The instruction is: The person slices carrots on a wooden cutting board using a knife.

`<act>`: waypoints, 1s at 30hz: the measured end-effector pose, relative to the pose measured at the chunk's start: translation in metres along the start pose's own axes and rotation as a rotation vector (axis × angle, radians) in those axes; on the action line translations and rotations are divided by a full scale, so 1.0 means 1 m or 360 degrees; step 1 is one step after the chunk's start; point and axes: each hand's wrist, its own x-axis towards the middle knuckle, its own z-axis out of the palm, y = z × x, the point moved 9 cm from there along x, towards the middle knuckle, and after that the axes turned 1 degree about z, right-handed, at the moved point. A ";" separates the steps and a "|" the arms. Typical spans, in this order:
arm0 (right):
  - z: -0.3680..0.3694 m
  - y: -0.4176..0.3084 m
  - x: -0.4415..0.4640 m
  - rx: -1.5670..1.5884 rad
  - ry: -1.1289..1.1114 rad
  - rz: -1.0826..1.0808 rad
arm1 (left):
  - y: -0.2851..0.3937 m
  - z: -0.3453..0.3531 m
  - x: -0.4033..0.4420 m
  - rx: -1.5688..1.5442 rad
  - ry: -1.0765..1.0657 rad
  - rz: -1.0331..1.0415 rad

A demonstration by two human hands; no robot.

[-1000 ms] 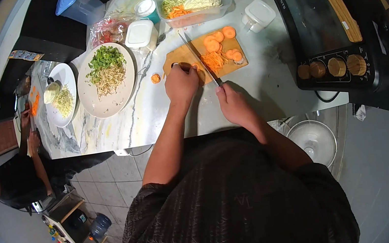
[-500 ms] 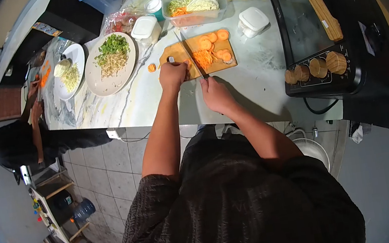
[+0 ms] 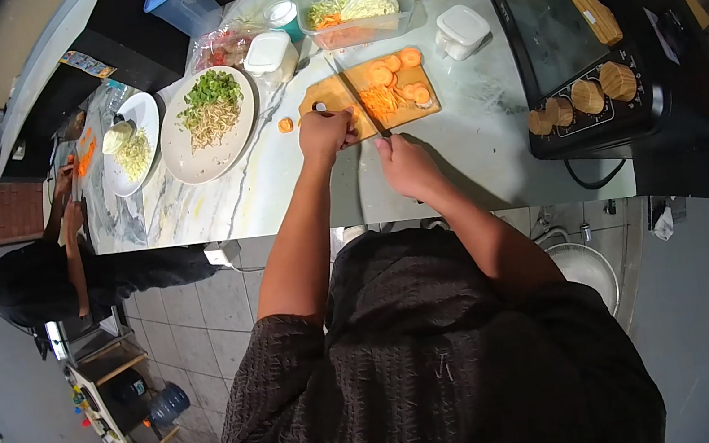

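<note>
My right hand (image 3: 408,165) is wrapped around the handle of a knife (image 3: 359,101), its blade slanting away across the wooden cutting board (image 3: 414,116). Left of the blade, my left hand (image 3: 326,138) is closed, its curled fingers pressing an orange carrot piece against the board; most of that piece is hidden. Thin carrot strips (image 3: 383,104) lie in a pile just right of the blade. Round carrot slices (image 3: 382,74) are spread along the board's far and right sides. A small carrot end (image 3: 286,125) rests on the counter, left of the board.
A plate (image 3: 179,160) of greens and sprouts and another plate (image 3: 119,181) of shredded vegetable stand to the left. Behind the board are a clear container (image 3: 344,37) of cut vegetables and white-lidded tubs (image 3: 270,50). A black oven (image 3: 596,133) stands right. A co-worker (image 3: 33,285) works at far left.
The view has shifted slightly, so the counter's contents appear a little farther right. Both hands keep their holds, with the knife still beside the carrot strips. The co-worker's hands have moved a little.
</note>
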 end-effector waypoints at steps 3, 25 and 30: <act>-0.003 -0.005 -0.004 0.0034 0.0103 -0.0002 | -0.004 0.004 0.000 -0.0171 -0.0089 -0.0088; 0.007 -0.016 -0.014 0.0112 0.0196 0.0184 | 0.007 0.004 -0.003 0.0080 -0.0138 0.0021; 0.012 -0.013 -0.012 0.0033 0.0142 0.0213 | 0.012 0.006 -0.007 -0.0019 -0.0195 -0.0028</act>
